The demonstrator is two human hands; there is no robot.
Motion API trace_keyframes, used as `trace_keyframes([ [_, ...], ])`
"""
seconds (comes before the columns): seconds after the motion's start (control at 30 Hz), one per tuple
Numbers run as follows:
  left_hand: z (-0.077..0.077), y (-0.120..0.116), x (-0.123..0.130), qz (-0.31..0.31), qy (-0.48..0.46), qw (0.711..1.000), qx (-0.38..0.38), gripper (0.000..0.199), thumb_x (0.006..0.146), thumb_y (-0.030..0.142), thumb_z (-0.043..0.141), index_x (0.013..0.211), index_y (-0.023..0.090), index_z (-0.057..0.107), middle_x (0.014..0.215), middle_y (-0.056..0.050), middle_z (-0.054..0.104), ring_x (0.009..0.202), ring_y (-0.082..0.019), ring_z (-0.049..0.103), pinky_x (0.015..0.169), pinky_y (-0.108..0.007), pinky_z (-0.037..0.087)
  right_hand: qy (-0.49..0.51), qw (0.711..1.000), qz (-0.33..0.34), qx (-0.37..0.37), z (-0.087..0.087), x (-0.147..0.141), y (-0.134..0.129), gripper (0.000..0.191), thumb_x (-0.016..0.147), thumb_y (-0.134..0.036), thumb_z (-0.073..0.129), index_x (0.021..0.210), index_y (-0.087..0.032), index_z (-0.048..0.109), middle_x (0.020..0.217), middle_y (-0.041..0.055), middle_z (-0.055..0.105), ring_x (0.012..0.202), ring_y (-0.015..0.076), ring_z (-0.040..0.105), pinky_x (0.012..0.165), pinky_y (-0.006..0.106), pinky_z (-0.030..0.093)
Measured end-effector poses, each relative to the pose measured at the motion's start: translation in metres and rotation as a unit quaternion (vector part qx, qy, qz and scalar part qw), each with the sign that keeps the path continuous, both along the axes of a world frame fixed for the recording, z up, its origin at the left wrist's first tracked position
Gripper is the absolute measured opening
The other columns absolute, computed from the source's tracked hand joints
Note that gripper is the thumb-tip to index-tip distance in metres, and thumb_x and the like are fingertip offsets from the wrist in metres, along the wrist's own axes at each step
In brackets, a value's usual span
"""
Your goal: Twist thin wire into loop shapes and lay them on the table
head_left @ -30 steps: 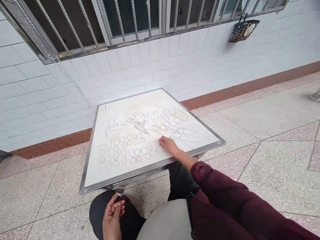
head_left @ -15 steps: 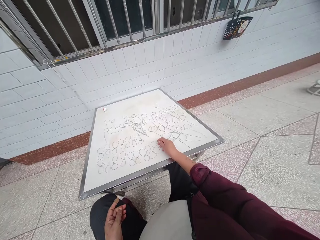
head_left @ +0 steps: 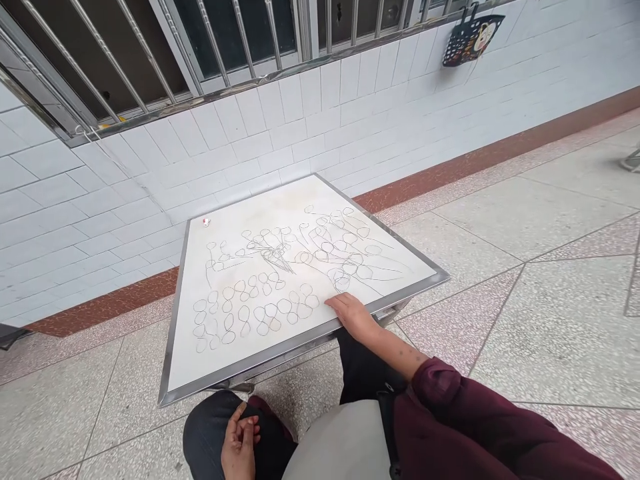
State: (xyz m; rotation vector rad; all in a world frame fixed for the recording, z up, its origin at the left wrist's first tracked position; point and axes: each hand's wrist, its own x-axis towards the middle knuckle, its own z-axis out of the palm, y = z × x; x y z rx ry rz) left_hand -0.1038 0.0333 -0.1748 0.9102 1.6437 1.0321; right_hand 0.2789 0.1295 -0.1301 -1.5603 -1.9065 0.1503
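Note:
My right hand [head_left: 353,315] lies over the near right part of a white table [head_left: 183,373], fingers stretched out and together, pointing left. Nothing shows in it. Just left of its fingertips, thin dark figure-eight loops [head_left: 270,319] lie in rows. Beyond them is a tangled heap of thin dark looped strands [head_left: 274,257]. More long strands with round loops [head_left: 357,265] spread past my hand to the right. My left hand [head_left: 239,440] rests on my left thigh, its fingers curled in against the thumb. A yellowish wrap covers one fingertip. Whether it holds anything is hidden.
The table has a grey metal rim [head_left: 250,363] and stands against a white tiled wall [head_left: 300,113]. A small red and white item [head_left: 207,222] lies at its far left corner. Above are barred windows [head_left: 235,40]; a black basket [head_left: 473,40] hangs at right.
My right hand has drawn back a little toward me and right, and its fingers have straightened from a pinch. The loop end it covered now shows. My left hand stays on my thigh.

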Motion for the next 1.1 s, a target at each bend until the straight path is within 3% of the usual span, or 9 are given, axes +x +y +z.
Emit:
trace_keyframes([
  [0.13,0.002,0.003,0.002,0.003,0.015,1.000,-0.011,0.070,0.057,0.054,0.074,0.112,0.013,0.059,0.080,-0.008,0.073,0.068,-0.022,0.067,0.061,-0.033,0.054,-0.018,0.999,-0.026,0.010,0.005,0.013,0.000,0.029,0.091,-0.008,0.041,0.104,-0.016,0.066,0.092,0.0119,0.068,0.087,0.0268,0.055,0.079,0.042,0.046],
  [0.3,0.005,0.005,0.007,-0.004,0.038,0.999,-0.012,0.070,0.054,0.055,0.074,0.109,0.013,0.062,0.077,-0.008,0.072,0.068,-0.022,0.067,0.061,-0.033,0.053,-0.020,0.999,-0.036,0.024,0.013,0.007,-0.003,0.025,0.094,-0.014,0.042,0.104,-0.018,0.065,0.093,0.0101,0.067,0.088,0.0254,0.054,0.079,0.039,0.045],
  [0.53,0.006,0.005,0.006,-0.003,0.062,0.997,-0.035,0.070,0.057,0.054,0.072,0.113,0.013,0.059,0.078,-0.008,0.073,0.068,-0.023,0.068,0.061,-0.034,0.053,-0.067,0.987,-0.148,-0.003,0.009,0.027,-0.003,0.013,0.090,-0.025,0.054,0.097,-0.017,0.062,0.092,0.0109,0.062,0.086,0.0269,0.050,0.075,0.037,0.039],
  [0.8,0.016,0.005,0.011,0.013,0.065,0.997,-0.046,0.071,0.056,0.051,0.073,0.114,0.013,0.059,0.080,-0.009,0.073,0.067,-0.022,0.067,0.059,-0.032,0.052,-0.066,0.986,-0.151,-0.033,0.005,0.043,0.001,0.013,0.092,-0.021,0.051,0.086,-0.019,0.062,0.081,0.0083,0.062,0.079,0.0242,0.050,0.069,0.033,0.034],
  [1.1,0.015,0.007,0.009,0.026,0.028,0.998,-0.046,0.064,0.053,0.046,0.077,0.107,0.014,0.061,0.076,-0.007,0.072,0.065,-0.021,0.067,0.060,-0.032,0.052,-0.016,0.985,-0.165,-0.055,0.009,0.052,0.002,0.015,0.089,-0.016,0.049,0.077,-0.018,0.059,0.079,0.0108,0.061,0.080,0.0258,0.050,0.072,0.035,0.036],
])
